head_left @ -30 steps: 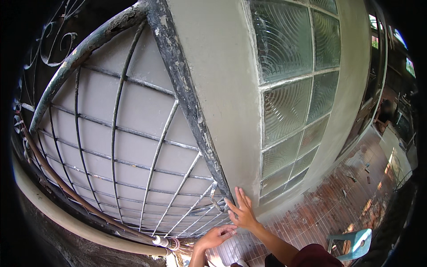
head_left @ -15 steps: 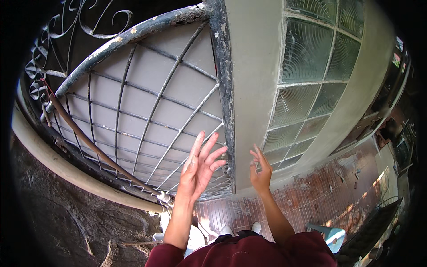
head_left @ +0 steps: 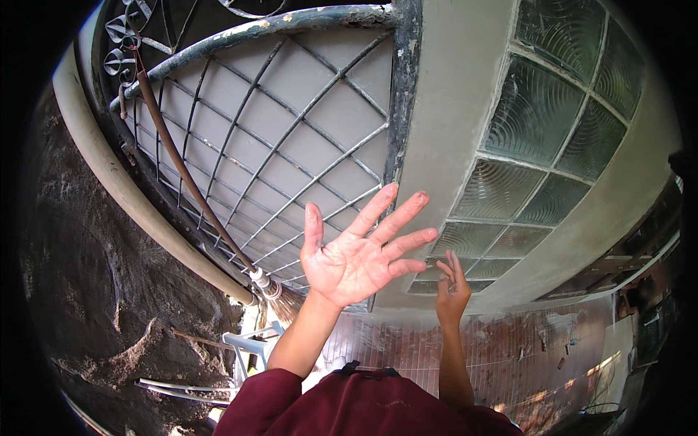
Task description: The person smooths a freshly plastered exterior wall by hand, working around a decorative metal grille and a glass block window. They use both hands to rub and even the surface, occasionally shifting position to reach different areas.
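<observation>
My left hand is raised with its palm showing and all fingers spread, holding nothing; pale smears mark the fingertips. Behind it is a metal grille gate with peeling dark paint and a grey sheet backing. Farther right and lower, my right hand is held up in front of the glass block window. Its fingers point upward, some slightly bent, and nothing shows in them. Neither hand appears to touch the gate or the wall.
A broom with a brown handle leans along the gate. At lower left are a pale curved pipe, rough dark ground and a light blue frame. Scattered debris lies on the reddish tiled floor.
My left hand has turned its palm into view and spread its fingers wider. The right hand has shifted slightly right and lower. The whole view has swung, moving the gate and window rightward.
</observation>
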The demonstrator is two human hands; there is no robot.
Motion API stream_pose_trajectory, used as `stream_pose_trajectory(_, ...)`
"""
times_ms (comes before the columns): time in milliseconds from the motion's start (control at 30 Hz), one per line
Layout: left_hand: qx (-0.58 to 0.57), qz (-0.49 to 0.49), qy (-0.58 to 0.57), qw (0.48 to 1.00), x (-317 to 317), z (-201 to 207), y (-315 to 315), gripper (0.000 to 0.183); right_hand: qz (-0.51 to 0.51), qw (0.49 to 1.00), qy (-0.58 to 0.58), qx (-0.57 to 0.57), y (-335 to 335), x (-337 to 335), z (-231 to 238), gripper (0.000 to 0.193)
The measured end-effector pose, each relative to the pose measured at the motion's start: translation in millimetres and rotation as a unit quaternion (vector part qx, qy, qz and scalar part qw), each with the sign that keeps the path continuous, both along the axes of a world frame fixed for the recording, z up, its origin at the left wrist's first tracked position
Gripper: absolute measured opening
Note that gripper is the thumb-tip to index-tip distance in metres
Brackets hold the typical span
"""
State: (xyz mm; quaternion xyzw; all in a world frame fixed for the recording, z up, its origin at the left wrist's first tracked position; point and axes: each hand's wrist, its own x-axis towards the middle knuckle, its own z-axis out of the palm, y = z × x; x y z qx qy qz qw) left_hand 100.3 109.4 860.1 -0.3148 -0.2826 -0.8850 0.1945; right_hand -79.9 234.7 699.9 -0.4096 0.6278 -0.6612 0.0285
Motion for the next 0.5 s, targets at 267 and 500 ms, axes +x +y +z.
stream_pose_trajectory(267, -0.203, 0.396, -0.161, 0.881, -33.1, -10.4, 5.4, 0.076, 0.016, 0.999, -0.010, 0.034, 34.6, -27.3, -22.5, 0.060)
stream_pose_trajectory(500, -0.181, 0.642, -0.322, 0.672, -66.2, -41.3, 0.2, 0.029, 0.007, 0.998, -0.031, 0.046, 71.6, -43.3, -34.5, 0.061)
